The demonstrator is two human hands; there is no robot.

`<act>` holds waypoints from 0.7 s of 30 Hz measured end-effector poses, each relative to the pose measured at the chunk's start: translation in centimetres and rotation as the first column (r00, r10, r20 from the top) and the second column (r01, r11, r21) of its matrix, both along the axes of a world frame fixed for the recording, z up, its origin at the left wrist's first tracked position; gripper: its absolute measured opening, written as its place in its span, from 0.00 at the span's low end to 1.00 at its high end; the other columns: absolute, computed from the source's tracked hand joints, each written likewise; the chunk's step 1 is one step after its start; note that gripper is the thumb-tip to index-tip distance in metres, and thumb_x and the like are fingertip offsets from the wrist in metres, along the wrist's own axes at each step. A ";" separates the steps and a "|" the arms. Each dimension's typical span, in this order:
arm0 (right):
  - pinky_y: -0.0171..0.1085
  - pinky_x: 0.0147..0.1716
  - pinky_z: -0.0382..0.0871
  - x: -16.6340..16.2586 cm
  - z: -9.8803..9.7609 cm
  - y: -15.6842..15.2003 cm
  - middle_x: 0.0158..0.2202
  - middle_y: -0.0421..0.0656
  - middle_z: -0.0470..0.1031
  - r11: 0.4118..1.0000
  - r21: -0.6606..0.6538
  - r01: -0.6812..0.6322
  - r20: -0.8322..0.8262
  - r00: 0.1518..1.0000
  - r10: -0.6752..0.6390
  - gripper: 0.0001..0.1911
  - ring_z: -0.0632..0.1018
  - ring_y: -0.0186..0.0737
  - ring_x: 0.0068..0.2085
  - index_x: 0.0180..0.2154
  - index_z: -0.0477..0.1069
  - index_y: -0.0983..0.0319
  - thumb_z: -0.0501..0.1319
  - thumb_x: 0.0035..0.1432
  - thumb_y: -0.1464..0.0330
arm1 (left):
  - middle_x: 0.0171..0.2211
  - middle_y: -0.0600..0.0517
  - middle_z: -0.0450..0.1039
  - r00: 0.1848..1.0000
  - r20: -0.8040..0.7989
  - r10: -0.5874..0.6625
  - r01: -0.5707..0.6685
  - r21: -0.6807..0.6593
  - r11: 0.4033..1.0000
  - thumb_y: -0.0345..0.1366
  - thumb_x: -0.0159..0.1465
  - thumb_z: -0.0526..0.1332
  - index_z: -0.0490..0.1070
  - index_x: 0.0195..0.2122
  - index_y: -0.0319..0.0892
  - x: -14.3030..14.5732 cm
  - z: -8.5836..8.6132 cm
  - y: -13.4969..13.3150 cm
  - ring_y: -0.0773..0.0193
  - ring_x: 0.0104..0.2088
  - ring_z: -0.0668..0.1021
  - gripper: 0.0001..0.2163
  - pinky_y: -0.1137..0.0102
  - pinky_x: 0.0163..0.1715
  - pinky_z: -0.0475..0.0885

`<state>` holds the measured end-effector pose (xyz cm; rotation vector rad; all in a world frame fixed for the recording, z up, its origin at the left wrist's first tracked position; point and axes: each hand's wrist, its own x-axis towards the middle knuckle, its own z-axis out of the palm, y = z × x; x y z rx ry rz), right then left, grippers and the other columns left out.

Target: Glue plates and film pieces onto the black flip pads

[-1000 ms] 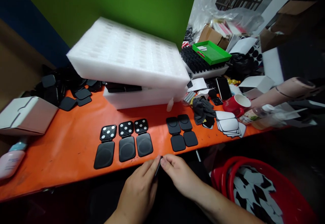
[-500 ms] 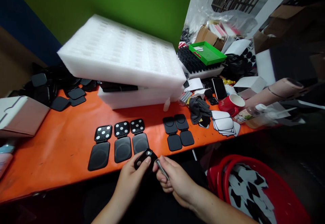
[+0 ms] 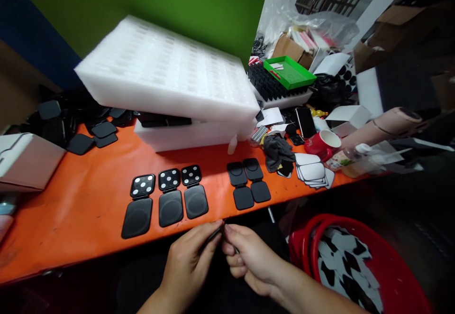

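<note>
My left hand (image 3: 190, 257) is closed on a black square panel (image 3: 213, 233), seen nearly edge-on, so its face is hidden. Fingertips of my right hand (image 3: 250, 257) meet the panel's far corner. That hand is closed around a slim ribbed silver rod, now almost wholly covered by the fingers. Just beyond, on the orange table (image 3: 88, 231), lie three unfolded black hinged pads (image 3: 170, 207), their upper panels dotted with silver discs. To their right are two more unfolded black pads (image 3: 243, 198) without dots.
A large white foam block (image 3: 167, 72) rests tilted on another at the back. Loose black squares (image 3: 81, 144) lie left, beside a white box (image 3: 28, 162). Right are a grey cloth (image 3: 277, 152), white cards (image 3: 311, 169), a red mug (image 3: 322, 144) and a red bin (image 3: 398, 262) of scraps.
The panel in my left hand has turned from showing its dotted face to edge-on. My hands have drawn together, and the silver rod is now mostly hidden. The view has shifted slightly.
</note>
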<state>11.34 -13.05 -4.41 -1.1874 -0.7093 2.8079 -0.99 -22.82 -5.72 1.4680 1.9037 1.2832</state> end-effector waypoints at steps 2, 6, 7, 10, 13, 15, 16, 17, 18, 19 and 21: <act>0.24 0.15 0.38 0.1 0.1 0.1 0.21 0.33 0.58 0.984 -0.174 0.031 -0.012 0.999 -0.034 0.14 0.52 0.20 0.16 0.31 0.61 0.63 0.59 0.54 0.59 | 0.44 0.48 0.74 0.998 -0.046 -0.050 0.051 0.024 0.998 0.28 0.60 0.57 0.67 0.48 0.45 0.1 0.2 -0.2 0.64 0.41 0.76 0.15 0.72 0.41 0.72; 0.25 0.14 0.40 0.3 -0.1 -0.2 0.17 0.32 0.57 0.885 -0.451 0.113 0.024 0.993 -0.115 0.13 0.54 0.21 0.14 0.28 0.62 0.64 0.57 0.54 0.60 | 0.43 0.48 0.74 0.993 -0.048 -0.104 0.106 0.048 0.993 0.27 0.60 0.55 0.66 0.49 0.46 0.8 0.6 -0.4 0.64 0.41 0.77 0.16 0.74 0.40 0.73; 0.25 0.14 0.40 0.3 -0.2 -0.3 0.16 0.32 0.55 0.873 -0.464 0.149 0.042 0.988 -0.146 0.14 0.53 0.22 0.14 0.26 0.62 0.64 0.57 0.54 0.60 | 0.43 0.49 0.74 0.994 -0.042 -0.104 0.106 0.051 0.993 0.27 0.60 0.55 0.66 0.49 0.46 1.0 0.5 -0.5 0.64 0.41 0.77 0.16 0.73 0.40 0.73; 0.26 0.13 0.41 0.1 -0.3 -0.6 0.14 0.31 0.53 0.861 -0.454 0.229 0.094 0.973 -0.209 0.16 0.52 0.22 0.13 0.21 0.59 0.63 0.57 0.54 0.61 | 0.42 0.48 0.74 0.994 -0.038 -0.107 0.108 0.044 0.993 0.28 0.61 0.55 0.66 0.49 0.46 1.2 0.5 -0.4 0.64 0.41 0.77 0.15 0.73 0.39 0.73; 0.26 0.13 0.41 -0.1 -0.2 -0.1 0.14 0.31 0.52 0.868 -0.428 0.251 0.095 0.968 -0.233 0.14 0.51 0.23 0.13 0.24 0.61 0.63 0.56 0.55 0.61 | 0.40 0.50 0.75 0.992 -0.043 -0.119 0.119 0.007 0.993 0.30 0.61 0.54 0.67 0.46 0.46 0.3 0.6 1.0 0.66 0.38 0.77 0.12 0.74 0.38 0.72; 0.26 0.14 0.40 -0.2 -0.1 0.4 0.14 0.30 0.51 0.881 -0.400 0.252 0.035 0.965 -0.260 0.13 0.50 0.23 0.14 0.27 0.62 0.63 0.55 0.57 0.60 | 0.36 0.52 0.76 0.995 -0.035 -0.095 0.093 -0.067 0.993 0.33 0.62 0.54 0.69 0.41 0.45 -1.0 1.0 3.0 0.66 0.35 0.77 0.09 0.75 0.36 0.71; 0.26 0.14 0.40 -0.2 0.0 0.8 0.14 0.30 0.50 0.891 -0.377 0.252 -0.002 0.962 -0.273 0.13 0.50 0.23 0.14 0.28 0.63 0.63 0.55 0.57 0.60 | 0.34 0.53 0.76 0.997 -0.033 -0.071 0.066 -0.135 0.989 0.36 0.62 0.53 0.70 0.39 0.45 -1.8 1.1 4.3 0.66 0.34 0.77 0.08 0.75 0.35 0.71; 0.26 0.14 0.40 -0.2 0.1 1.1 0.15 0.30 0.50 0.902 -0.347 0.258 -0.035 0.957 -0.287 0.13 0.49 0.24 0.14 0.28 0.63 0.63 0.55 0.57 0.59 | 0.34 0.52 0.76 0.998 -0.044 -0.053 0.044 -0.191 0.981 0.39 0.62 0.52 0.70 0.37 0.44 -2.7 1.3 5.6 0.64 0.34 0.77 0.09 0.74 0.34 0.70; 0.26 0.14 0.40 -0.1 0.1 1.4 0.15 0.30 0.50 0.911 -0.311 0.272 -0.060 0.951 -0.304 0.13 0.49 0.24 0.15 0.28 0.62 0.63 0.56 0.56 0.59 | 0.35 0.51 0.76 0.997 -0.059 -0.042 0.026 -0.241 0.970 0.42 0.63 0.51 0.69 0.38 0.43 -3.7 1.4 7.1 0.63 0.35 0.77 0.12 0.73 0.34 0.70; 0.27 0.14 0.40 0.1 0.1 1.7 0.15 0.30 0.50 0.918 -0.276 0.286 -0.076 0.945 -0.317 0.13 0.48 0.24 0.15 0.28 0.62 0.63 0.56 0.56 0.59 | 0.36 0.50 0.76 0.996 -0.075 -0.039 0.019 -0.253 0.967 0.43 0.63 0.50 0.69 0.39 0.43 -4.7 1.4 8.4 0.62 0.35 0.77 0.13 0.72 0.34 0.69; 0.27 0.14 0.40 0.5 0.0 2.2 0.15 0.30 0.50 0.927 -0.213 0.310 -0.087 0.939 -0.334 0.13 0.47 0.24 0.15 0.27 0.61 0.62 0.57 0.55 0.59 | 0.34 0.51 0.76 0.993 -0.095 -0.067 0.039 -0.273 0.961 0.45 0.62 0.50 0.70 0.38 0.43 -6.6 1.0 10.9 0.61 0.33 0.77 0.14 0.71 0.32 0.69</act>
